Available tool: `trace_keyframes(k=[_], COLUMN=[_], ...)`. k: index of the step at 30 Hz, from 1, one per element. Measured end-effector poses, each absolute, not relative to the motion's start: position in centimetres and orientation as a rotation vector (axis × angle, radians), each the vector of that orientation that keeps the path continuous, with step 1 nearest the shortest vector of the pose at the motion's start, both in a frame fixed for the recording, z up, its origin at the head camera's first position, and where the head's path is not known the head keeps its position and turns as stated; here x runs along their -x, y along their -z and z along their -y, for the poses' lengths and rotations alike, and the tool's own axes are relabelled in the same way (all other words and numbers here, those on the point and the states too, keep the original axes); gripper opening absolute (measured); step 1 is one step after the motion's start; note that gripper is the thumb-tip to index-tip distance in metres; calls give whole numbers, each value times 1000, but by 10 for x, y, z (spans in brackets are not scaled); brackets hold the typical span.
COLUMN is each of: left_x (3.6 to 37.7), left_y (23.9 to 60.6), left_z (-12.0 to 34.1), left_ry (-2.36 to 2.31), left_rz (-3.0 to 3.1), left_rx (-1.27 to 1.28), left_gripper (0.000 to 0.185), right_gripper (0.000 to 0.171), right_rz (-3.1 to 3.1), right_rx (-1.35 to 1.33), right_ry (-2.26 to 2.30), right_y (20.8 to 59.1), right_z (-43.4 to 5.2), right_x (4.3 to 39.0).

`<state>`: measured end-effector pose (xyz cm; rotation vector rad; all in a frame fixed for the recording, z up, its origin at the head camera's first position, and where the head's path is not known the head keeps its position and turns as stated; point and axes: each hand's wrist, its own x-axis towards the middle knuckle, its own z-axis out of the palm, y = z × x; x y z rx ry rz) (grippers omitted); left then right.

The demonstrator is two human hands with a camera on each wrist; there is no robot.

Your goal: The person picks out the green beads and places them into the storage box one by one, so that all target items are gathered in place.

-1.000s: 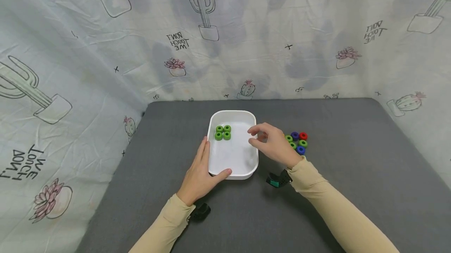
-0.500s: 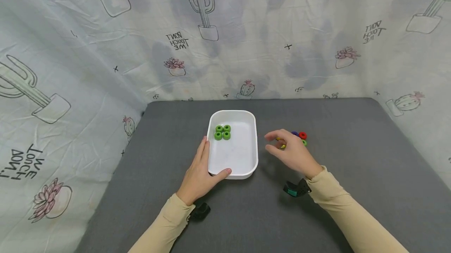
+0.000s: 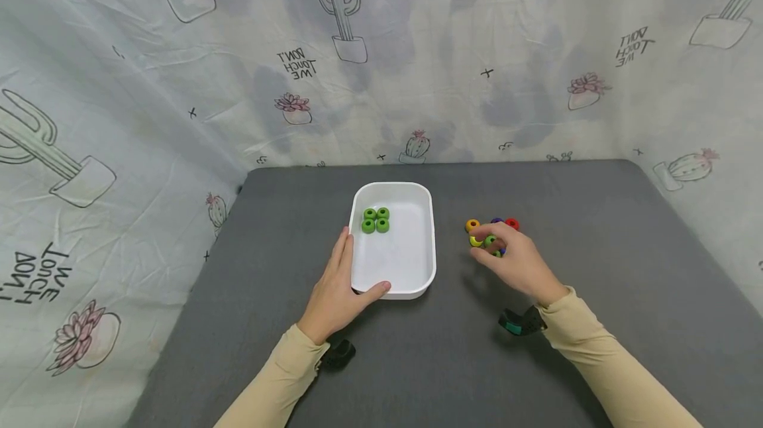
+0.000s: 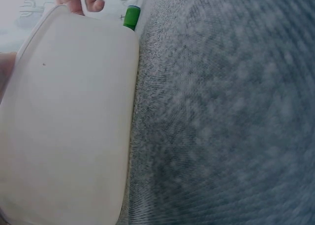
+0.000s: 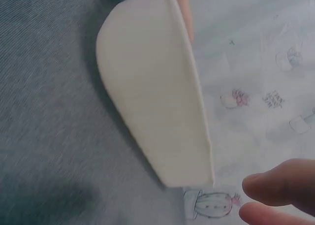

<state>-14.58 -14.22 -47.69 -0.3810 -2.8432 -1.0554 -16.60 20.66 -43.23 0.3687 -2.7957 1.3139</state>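
Left hand [image 3: 338, 289] flat against near-left corner of white tray [image 3: 417, 275], fingers straight, thumb on rim. Four green rings [image 3: 375, 219] clustered in tray's far-left part. Right hand [image 3: 517, 262] over loose rings [image 3: 491, 232] on grey mat [image 3: 596, 249], fingertips curled onto green ring [image 3: 489, 240]; firm pinch cannot tell.

Left hand [image 3: 338, 289] lies flat, fingers extended, thumb spread outward. Right hand [image 3: 511, 258] reaches forward, palm down, fingers curled.
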Motion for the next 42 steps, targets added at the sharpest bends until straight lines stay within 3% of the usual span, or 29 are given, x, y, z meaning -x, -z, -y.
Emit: trace_keyframes(k=[34, 42], left_x=[147, 148], left_y=[477, 477], left_z=[140, 141], left_ry=[1043, 1036], left_rz=[2824, 2839], left_rx=[387, 376], left_gripper=[119, 119], right_gripper=[38, 28], right_rz=[2823, 2833], right_rx=[-432, -476], right_ry=[-996, -939], right_y=[473, 479], right_z=[-232, -231], right_x=[162, 161])
